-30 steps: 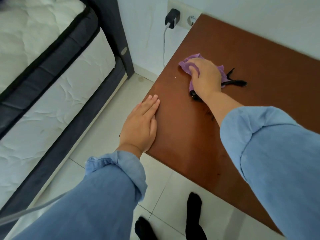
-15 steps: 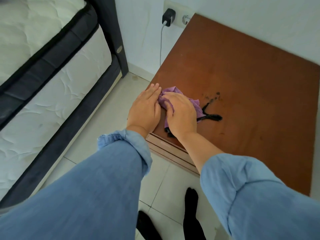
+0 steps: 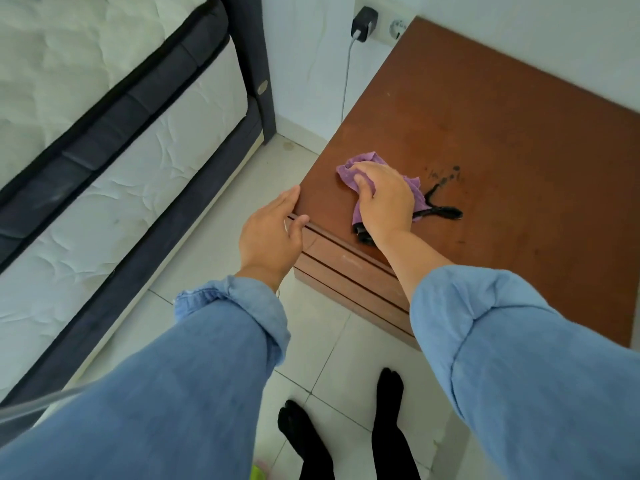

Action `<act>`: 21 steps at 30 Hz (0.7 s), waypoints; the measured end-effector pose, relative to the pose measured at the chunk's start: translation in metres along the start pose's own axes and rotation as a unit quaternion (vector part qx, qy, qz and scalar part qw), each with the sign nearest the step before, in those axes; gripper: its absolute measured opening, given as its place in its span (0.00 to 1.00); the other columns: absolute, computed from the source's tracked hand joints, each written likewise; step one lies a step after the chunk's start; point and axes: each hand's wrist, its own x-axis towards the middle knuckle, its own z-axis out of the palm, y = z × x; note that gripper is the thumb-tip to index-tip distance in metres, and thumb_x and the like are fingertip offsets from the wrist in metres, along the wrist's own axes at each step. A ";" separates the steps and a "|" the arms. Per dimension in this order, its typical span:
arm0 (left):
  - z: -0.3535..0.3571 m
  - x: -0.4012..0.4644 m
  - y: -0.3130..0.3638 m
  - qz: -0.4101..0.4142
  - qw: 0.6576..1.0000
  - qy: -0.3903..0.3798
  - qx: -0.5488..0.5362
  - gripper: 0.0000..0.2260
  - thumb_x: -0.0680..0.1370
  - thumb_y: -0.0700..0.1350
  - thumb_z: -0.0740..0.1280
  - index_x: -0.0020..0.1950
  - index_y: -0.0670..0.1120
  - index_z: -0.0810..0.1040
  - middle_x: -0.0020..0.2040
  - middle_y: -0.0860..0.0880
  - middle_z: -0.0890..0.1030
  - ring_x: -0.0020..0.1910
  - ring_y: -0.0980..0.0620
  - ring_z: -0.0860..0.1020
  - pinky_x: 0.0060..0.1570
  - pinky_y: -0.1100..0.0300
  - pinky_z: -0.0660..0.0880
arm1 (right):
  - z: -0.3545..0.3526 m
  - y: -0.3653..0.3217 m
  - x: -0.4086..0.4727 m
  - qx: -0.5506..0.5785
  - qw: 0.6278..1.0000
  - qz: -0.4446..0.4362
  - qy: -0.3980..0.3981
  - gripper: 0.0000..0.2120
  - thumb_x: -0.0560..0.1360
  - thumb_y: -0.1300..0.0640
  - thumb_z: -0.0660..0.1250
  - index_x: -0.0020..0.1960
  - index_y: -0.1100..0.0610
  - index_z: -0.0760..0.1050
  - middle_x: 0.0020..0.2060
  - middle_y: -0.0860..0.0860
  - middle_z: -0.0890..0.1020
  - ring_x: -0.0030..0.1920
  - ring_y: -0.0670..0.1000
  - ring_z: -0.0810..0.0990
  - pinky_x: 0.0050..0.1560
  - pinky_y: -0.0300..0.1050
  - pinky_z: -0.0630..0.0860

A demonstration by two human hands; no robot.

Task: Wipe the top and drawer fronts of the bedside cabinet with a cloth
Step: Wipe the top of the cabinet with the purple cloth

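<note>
Head view, only cam I've got: I'm looking down over two blue-sleeved arms at a brown bedside cabinet (image 3: 485, 140) set vs. a white wall.

R hand (image 3: 384, 202) lies palm-down on a purple cloth (image 3: 360, 171), fingers curled over it, so that grip is closed on the cloth and pressing it to the cabinet top near the front-left corner. Cloth pokes out past the fingertips on the far side & to the right of the knuckles. Just right of the grip sits a black smear (image 3: 445, 211), w/ fainter dark specks a bit beyond it. Can't tell if it's a stain or a loose item.

L hand (image 3: 272, 233) is flat & open, holding nothing; fingers rest along the top's left edge at the corner, thumb hooked at the front lip. Looks like bracing.

Drawer fronts (image 3: 349, 271) run below the R wrist, towards me, cloth not on them.

My read: top-wiping step in hand, drawers not yet begun. Next move prob. calls for sweeping the cloth right, over the smear, then across the bare far & right part of the top, before dropping to the fronts.

Left of both grips: tiled floor (image 3: 214, 258), then a bed (image 3: 104, 140). Beyond, a charger (image 3: 362, 27) in a wall socket.
</note>
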 end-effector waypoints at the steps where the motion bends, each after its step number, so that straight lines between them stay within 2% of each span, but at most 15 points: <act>1: -0.002 0.001 0.001 -0.008 1.000 -0.005 -0.004 0.22 0.80 0.49 0.62 0.74 0.53 0.66 0.70 0.54 0.72 0.69 0.53 0.70 0.67 0.57 0.65 | 0.000 -0.004 -0.004 0.000 1.000 0.011 -0.001 0.11 0.78 0.59 0.61 0.57 0.56 0.80 0.53 0.49 0.83 0.56 0.49 0.78 0.59 0.34 0.65; 5: -0.008 0.000 0.006 -0.039 0.999 -0.019 -0.027 0.22 0.79 0.48 0.63 0.73 0.54 0.66 0.70 0.55 0.72 0.68 0.53 0.71 0.65 0.58 0.66 | 0.005 -0.027 -0.040 0.025 0.999 -0.006 -0.024 0.10 0.78 0.61 0.63 0.55 0.56 0.81 0.52 0.49 0.84 0.53 0.47 0.79 0.60 0.38 0.68; 9: -0.011 0.003 0.008 -0.060 0.997 -0.040 -0.037 0.22 0.78 0.48 0.64 0.73 0.55 0.66 0.69 0.56 0.73 0.67 0.53 0.72 0.65 0.56 0.70 | 0.001 -0.042 -0.065 0.074 0.997 0.005 -0.020 0.10 0.77 0.63 0.64 0.54 0.59 0.81 0.49 0.52 0.85 0.51 0.50 0.81 0.58 0.43 0.74; 12: -0.014 0.004 0.012 -0.066 0.996 -0.037 -0.043 0.22 0.78 0.46 0.63 0.72 0.55 0.68 0.68 0.56 0.74 0.66 0.53 0.72 0.64 0.55 0.70 | -0.006 -0.051 -0.067 0.144 0.980 0.094 -0.099 0.12 0.78 0.60 0.62 0.59 0.57 0.79 0.53 0.51 0.83 0.54 0.47 0.79 0.59 0.37 0.71; 14: -0.015 0.001 0.016 -0.060 0.997 -0.026 -0.034 0.21 0.77 0.47 0.62 0.71 0.54 0.70 0.67 0.55 0.75 0.64 0.53 0.73 0.62 0.57 0.71 | -0.015 -0.053 -0.058 0.253 0.942 0.162 -0.148 0.12 0.79 0.59 0.61 0.59 0.55 0.79 0.54 0.49 0.83 0.55 0.46 0.79 0.61 0.40 0.73; 15: -0.016 0.002 0.019 -0.054 0.998 -0.018 -0.033 0.20 0.77 0.47 0.62 0.70 0.53 0.71 0.66 0.55 0.75 0.63 0.53 0.74 0.60 0.58 0.70 | -0.021 -0.053 -0.048 0.318 0.913 0.204 -0.153 0.12 0.79 0.59 0.61 0.58 0.53 0.79 0.54 0.48 0.83 0.55 0.47 0.80 0.59 0.42 0.76; 17: -0.016 0.012 0.025 -0.049 0.998 -0.001 -0.030 0.19 0.77 0.46 0.60 0.69 0.51 0.71 0.66 0.54 0.75 0.63 0.52 0.73 0.57 0.62 0.67 | -0.034 -0.049 -0.018 0.401 0.859 0.279 -0.154 0.12 0.80 0.60 0.60 0.59 0.52 0.78 0.54 0.49 0.82 0.53 0.49 0.81 0.50 0.39 0.79; 19: -0.015 0.035 0.035 -0.051 0.999 0.012 -0.017 0.19 0.79 0.45 0.58 0.70 0.51 0.69 0.68 0.54 0.73 0.66 0.53 0.71 0.57 0.64 0.64 | -0.046 -0.040 0.023 0.430 0.839 0.305 -0.136 0.12 0.80 0.59 0.60 0.62 0.53 0.76 0.54 0.51 0.82 0.47 0.48 0.83 0.39 0.35 0.78; 21: -0.010 0.065 0.049 -0.040 0.999 0.016 -0.004 0.19 0.79 0.45 0.57 0.71 0.51 0.68 0.70 0.54 0.72 0.67 0.53 0.70 0.58 0.64 0.64 | -0.056 -0.026 0.070 0.436 0.840 0.304 -0.104 0.14 0.80 0.58 0.60 0.64 0.54 0.75 0.55 0.53 0.82 0.40 0.46 0.82 0.32 0.33 0.75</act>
